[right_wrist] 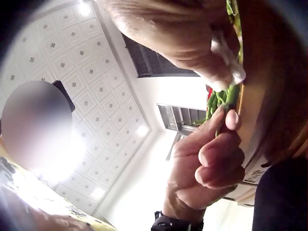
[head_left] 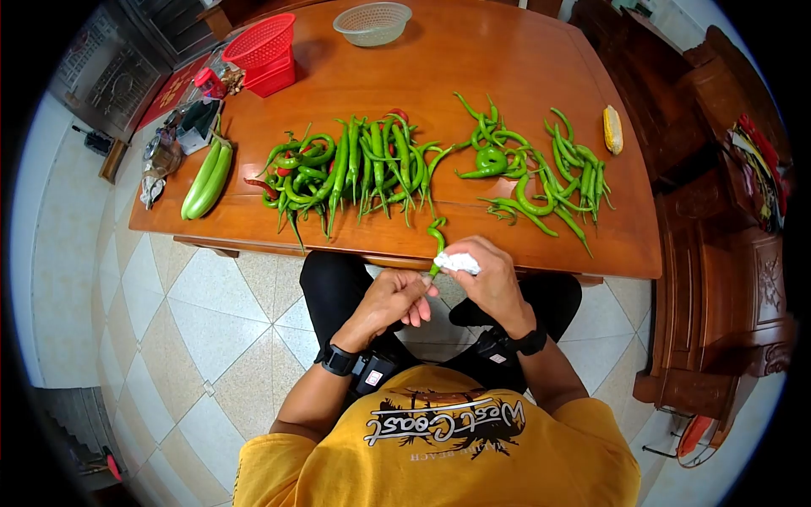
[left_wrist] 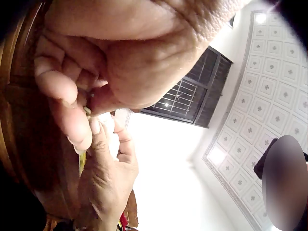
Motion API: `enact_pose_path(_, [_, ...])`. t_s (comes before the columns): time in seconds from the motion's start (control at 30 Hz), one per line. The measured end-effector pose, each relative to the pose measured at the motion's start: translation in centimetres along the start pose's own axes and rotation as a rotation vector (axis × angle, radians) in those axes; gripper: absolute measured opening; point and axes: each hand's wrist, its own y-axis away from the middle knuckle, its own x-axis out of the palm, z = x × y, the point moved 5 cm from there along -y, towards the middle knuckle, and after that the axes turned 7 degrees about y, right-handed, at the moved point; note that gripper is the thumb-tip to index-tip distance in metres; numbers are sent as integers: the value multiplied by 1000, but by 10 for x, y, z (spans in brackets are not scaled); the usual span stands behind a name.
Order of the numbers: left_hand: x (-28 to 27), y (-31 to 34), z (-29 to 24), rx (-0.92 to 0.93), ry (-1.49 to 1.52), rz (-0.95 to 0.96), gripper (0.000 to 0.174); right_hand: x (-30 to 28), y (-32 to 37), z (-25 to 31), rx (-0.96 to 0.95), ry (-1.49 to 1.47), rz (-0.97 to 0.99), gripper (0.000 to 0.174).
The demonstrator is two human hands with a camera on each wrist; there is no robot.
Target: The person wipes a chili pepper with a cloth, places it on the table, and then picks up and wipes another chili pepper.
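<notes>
Over my lap, just off the table's front edge, my left hand (head_left: 394, 302) pinches one end of a curly green chili pepper (head_left: 437, 236) between thumb and forefinger. My right hand (head_left: 492, 286) grips a crumpled white tissue (head_left: 459, 263) against the same pepper, close to the left fingertips. From there the pepper's curled other end points toward the table. In the right wrist view the tissue (right_wrist: 237, 73) lies on the green pepper (right_wrist: 232, 95) between both hands. A heap of long green peppers (head_left: 355, 165) with a few red ones lies beyond, and a looser group of green peppers (head_left: 541, 182) lies right of it.
The wooden table (head_left: 338, 76) spans the space before me. Pale green eggplants (head_left: 207, 182) lie at its left, near a red basket (head_left: 269, 55). A pale colander (head_left: 372, 25) stands at the back, and a yellow-and-white corn-like piece (head_left: 612, 131) lies at the right edge.
</notes>
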Motion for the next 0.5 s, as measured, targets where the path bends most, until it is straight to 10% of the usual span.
enact_pose_path(0.5, [3, 0, -2, 50, -4, -24, 27, -10, -3, 3, -45, 56, -91, 21])
